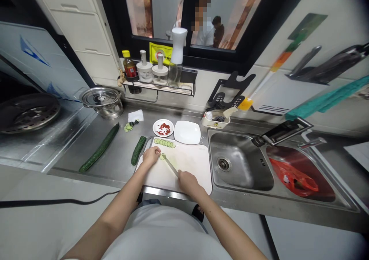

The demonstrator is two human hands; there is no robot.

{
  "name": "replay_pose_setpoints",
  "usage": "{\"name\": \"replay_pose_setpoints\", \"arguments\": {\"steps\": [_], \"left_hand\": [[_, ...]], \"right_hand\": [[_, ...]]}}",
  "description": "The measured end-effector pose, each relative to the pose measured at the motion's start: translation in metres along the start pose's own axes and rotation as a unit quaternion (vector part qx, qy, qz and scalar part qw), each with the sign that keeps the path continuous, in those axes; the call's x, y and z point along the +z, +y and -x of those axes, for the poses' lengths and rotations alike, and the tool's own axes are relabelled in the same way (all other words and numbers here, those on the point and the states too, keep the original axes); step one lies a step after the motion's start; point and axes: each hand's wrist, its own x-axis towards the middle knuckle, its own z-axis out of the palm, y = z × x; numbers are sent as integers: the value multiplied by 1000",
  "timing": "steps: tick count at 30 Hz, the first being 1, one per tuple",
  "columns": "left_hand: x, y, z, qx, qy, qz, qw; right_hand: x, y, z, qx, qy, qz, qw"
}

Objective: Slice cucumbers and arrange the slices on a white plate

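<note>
A white cutting board (190, 164) lies on the steel counter in front of me. My right hand (188, 181) is closed round the handle of a knife (171, 165), whose tip meets a cucumber slice (162, 156). Just left of that slice is my left hand (152, 155), its fingers bent together at the slice's edge; whether they grip it is too small to tell. A row of overlapping cucumber slices (164, 143) lies along the board's far edge. Beside the board's left edge rests a cucumber piece (138, 150).
A whole cucumber (99, 148) lies farther left, near a lidded steel pot (103, 102). Behind the board stand a plate of red pieces (163, 128) and a white square plate (187, 132). The sink (242, 160) is at the right, with a red bag (294, 177) in its second basin.
</note>
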Motion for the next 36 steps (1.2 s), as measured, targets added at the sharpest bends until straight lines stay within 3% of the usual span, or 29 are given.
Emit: {"name": "replay_pose_setpoints", "arguments": {"steps": [26,32,36], "left_hand": [[-4,4,3,-2,-9,-26,1000],[-4,7,6,2,-3,-38,999],[-2,8,15,29,14,-44,999]], "right_hand": [[-11,9,-20,-36,23,37,998],[-8,14,-11,-27,29,20,999],[6,20,4,3,45,-3,999]]}}
